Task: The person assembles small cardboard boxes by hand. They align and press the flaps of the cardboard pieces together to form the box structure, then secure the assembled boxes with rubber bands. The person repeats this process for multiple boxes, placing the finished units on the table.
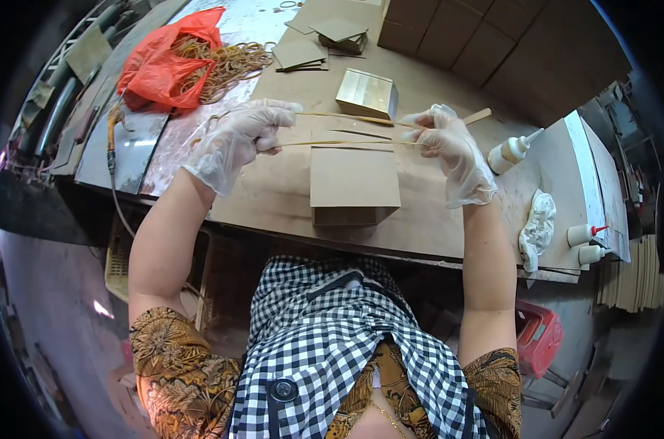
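My left hand [233, 143] and my right hand [453, 150], both in thin translucent gloves, are closed on the two ends of a tan rubber band [336, 142]. It is stretched wide between them in two strands. Below and just nearer to me stands a brown board box [355, 179], its near side in shadow. The near strand passes over or just behind its far edge; contact cannot be told. Beyond the band sits a smaller box-like block [366, 91] with a shiny top. A wooden stick [478, 115] shows beside my right fingers; whether they touch it is unclear.
A red plastic bag [145, 80] spilling rubber bands [226, 62] lies at the far left. Flat board pieces [300, 55] are stacked at the back, near large brown boxes [463, 44]. On the right are a glue bottle [507, 155], a crumpled white glove [539, 227] and small bottles [579, 235].
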Action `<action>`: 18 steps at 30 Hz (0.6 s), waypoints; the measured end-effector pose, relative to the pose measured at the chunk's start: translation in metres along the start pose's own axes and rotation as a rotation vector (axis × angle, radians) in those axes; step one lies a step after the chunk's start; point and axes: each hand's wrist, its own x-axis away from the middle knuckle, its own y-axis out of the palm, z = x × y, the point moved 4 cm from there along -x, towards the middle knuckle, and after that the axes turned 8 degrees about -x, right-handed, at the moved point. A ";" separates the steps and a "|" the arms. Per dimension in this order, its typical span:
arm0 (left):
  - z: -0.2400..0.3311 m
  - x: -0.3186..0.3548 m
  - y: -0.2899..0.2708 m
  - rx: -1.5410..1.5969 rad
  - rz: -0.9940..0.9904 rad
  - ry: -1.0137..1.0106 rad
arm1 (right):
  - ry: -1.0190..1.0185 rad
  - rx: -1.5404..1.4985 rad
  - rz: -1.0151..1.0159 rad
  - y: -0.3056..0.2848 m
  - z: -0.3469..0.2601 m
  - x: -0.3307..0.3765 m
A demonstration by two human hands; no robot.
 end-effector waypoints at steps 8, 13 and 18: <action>0.002 -0.016 0.006 -0.022 -0.112 -0.187 | 0.078 -0.381 -0.127 0.002 0.043 -0.014; -0.027 -0.023 0.010 0.039 -0.165 -0.296 | 0.162 -0.332 -0.199 0.013 0.058 -0.021; -0.061 -0.040 0.018 0.143 -0.180 -0.358 | 0.325 -0.537 -0.258 0.030 0.096 -0.024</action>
